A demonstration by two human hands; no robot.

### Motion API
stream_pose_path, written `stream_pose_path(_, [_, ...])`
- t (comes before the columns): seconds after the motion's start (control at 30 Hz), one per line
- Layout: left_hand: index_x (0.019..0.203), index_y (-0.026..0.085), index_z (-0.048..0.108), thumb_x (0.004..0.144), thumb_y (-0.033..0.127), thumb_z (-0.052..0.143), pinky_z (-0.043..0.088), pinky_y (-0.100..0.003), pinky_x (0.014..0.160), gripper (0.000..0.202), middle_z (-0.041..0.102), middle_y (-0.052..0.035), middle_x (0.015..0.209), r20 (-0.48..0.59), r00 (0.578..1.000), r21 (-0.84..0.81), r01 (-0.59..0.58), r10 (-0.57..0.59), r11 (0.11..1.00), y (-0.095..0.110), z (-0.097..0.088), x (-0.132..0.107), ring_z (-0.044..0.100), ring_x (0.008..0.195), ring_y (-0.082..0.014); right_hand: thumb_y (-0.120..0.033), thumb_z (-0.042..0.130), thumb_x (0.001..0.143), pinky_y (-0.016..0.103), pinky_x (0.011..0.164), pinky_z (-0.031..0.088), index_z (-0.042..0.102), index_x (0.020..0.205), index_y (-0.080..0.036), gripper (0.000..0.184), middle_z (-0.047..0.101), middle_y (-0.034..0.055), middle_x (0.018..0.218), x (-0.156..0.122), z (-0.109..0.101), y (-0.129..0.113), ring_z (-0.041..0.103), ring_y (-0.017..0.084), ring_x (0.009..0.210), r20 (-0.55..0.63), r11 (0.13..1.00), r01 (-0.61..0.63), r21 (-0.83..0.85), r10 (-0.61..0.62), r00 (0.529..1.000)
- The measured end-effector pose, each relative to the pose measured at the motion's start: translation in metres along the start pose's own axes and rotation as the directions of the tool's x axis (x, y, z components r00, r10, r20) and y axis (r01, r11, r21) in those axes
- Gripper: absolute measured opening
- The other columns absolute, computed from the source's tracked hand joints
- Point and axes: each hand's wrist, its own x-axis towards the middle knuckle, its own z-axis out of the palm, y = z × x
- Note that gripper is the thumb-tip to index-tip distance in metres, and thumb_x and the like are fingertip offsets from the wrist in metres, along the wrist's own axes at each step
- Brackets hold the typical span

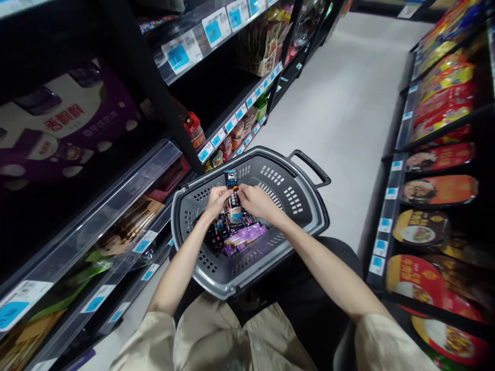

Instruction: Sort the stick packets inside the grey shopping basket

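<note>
Over a grey plastic shopping basket (305, 226), both of my hands hold one slim black snack packet (234, 212) with blue and orange print. My left hand (219, 198) pinches its left side near the upper part. On the opposite side, my right hand (251, 198) has its fingers closed on the packet's edge. Beneath it in the basket lie purple packets (245, 237) and several dark packets (220, 226), partly overlapping. The basket's black handle (311, 167) sticks out at the far right.
Shelves with blue-and-white price tags (216, 28) run along the left, holding a purple carton (73, 118) and bagged goods. Bowl-shaped food packs (421, 226) and red bags (444, 103) fill the right shelf. A pale floor aisle (340, 93) stretches ahead.
</note>
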Motion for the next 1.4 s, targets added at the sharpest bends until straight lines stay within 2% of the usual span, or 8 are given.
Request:
stream_pose_path(0.17, [0.051, 0.019, 0.046, 0.069, 0.053, 0.076, 0.016, -0.024, 0.043, 0.049, 0.034, 0.0069, 0.042, 0.004, 1.0, -0.041, 0.004, -0.004, 0.999, -0.004, -0.003, 0.0, 0.026, 0.04, -0.0056, -0.037, 0.036, 0.113, 0.026, 0.081, 0.044, 0.065, 0.097, -0.019, 0.038, 0.078, 0.0091, 0.095, 0.002, 0.001, 0.001, 0.074, 0.02, 0.088, -0.031, 0.988, 0.017, 0.151, -0.013, 0.999])
stream_pose_path(0.37, [0.055, 0.016, 0.052, 0.065, 0.06, 0.081, 0.025, -0.022, 0.049, 0.053, 0.043, 0.0045, 0.052, 0.027, 0.998, -0.077, -0.059, 0.061, 0.995, -0.008, -0.005, 0.0, 0.034, 0.049, -0.0063, -0.036, 0.043, 0.111, 0.024, 0.075, 0.044, 0.069, 0.086, -0.018, 0.041, 0.078, 0.0068, 0.085, 0.002, 0.001, 0.001, 0.072, 0.018, 0.079, -0.101, 0.957, 0.086, 0.278, -0.06, 0.993])
stream_pose_path(0.53, [0.049, 0.018, 0.039, 0.066, 0.048, 0.082, 0.018, -0.022, 0.05, 0.056, 0.031, 0.0066, 0.05, -0.023, 0.991, 0.101, -0.125, 0.128, 0.987, -0.002, -0.003, 0.0, 0.025, 0.05, -0.0047, -0.026, 0.046, 0.11, 0.024, 0.075, 0.043, 0.068, 0.083, -0.018, 0.036, 0.077, 0.0071, 0.084, 0.0, 0.003, -0.002, 0.07, 0.017, 0.074, -0.098, 0.966, 0.089, 0.243, -0.067, 0.993])
stream_pose_path(0.63, [0.049, 0.019, 0.037, 0.066, 0.045, 0.082, 0.018, -0.023, 0.05, 0.055, 0.031, 0.0067, 0.05, -0.031, 0.989, 0.124, -0.141, 0.146, 0.982, 0.001, -0.002, 0.0, 0.025, 0.05, -0.0048, -0.021, 0.05, 0.107, 0.026, 0.074, 0.042, 0.066, 0.079, -0.018, 0.033, 0.076, 0.0067, 0.081, 0.002, 0.004, -0.002, 0.069, 0.017, 0.072, -0.111, 0.974, 0.079, 0.211, -0.057, 0.992])
stream_pose_path(0.87, [0.057, 0.018, 0.05, 0.074, 0.055, 0.072, 0.024, -0.025, 0.046, 0.045, 0.042, 0.0035, 0.052, -0.012, 0.996, -0.145, -0.088, 0.087, 0.986, -0.009, -0.004, 0.005, 0.034, 0.046, -0.0084, -0.023, 0.054, 0.105, 0.026, 0.071, 0.041, 0.063, 0.077, -0.019, 0.03, 0.075, 0.0057, 0.076, 0.008, 0.005, 0.004, 0.067, 0.016, 0.067, -0.14, 0.96, 0.097, 0.264, -0.061, 0.988])
stream_pose_path(1.0, [0.058, 0.019, 0.051, 0.073, 0.05, 0.069, 0.026, -0.026, 0.045, 0.04, 0.044, 0.0026, 0.052, 0.017, 0.996, -0.209, -0.086, 0.092, 0.974, -0.011, -0.002, 0.004, 0.038, 0.045, -0.01, -0.024, 0.056, 0.104, 0.027, 0.069, 0.04, 0.064, 0.08, -0.019, 0.026, 0.076, 0.0068, 0.078, 0.005, 0.001, 0.006, 0.067, 0.017, 0.068, -0.146, 0.973, 0.067, 0.219, -0.035, 0.989])
stream_pose_path(1.13, [0.062, 0.018, 0.058, 0.075, 0.05, 0.068, 0.026, -0.025, 0.045, 0.036, 0.049, 0.0018, 0.054, 0.026, 0.994, -0.128, -0.102, 0.106, 0.986, -0.012, -0.002, 0.002, 0.039, 0.046, -0.0105, -0.024, 0.053, 0.105, 0.027, 0.069, 0.04, 0.067, 0.088, -0.018, 0.023, 0.077, 0.0082, 0.084, 0.001, -0.002, 0.006, 0.07, 0.019, 0.074, -0.117, 0.984, 0.049, 0.171, -0.029, 0.993])
stream_pose_path(1.4, [0.054, 0.019, 0.05, 0.078, 0.055, 0.069, 0.024, -0.025, 0.043, 0.047, 0.04, 0.0037, 0.045, 0.037, 0.991, 0.021, -0.128, 0.127, 0.992, -0.006, -0.001, -0.002, 0.034, 0.041, -0.0092, -0.03, 0.042, 0.11, 0.03, 0.076, 0.04, 0.068, 0.102, -0.018, 0.029, 0.078, 0.0111, 0.095, -0.003, 0.0, 0.004, 0.073, 0.026, 0.091, -0.076, 1.0, -0.005, 0.028, 0.007, 0.997])
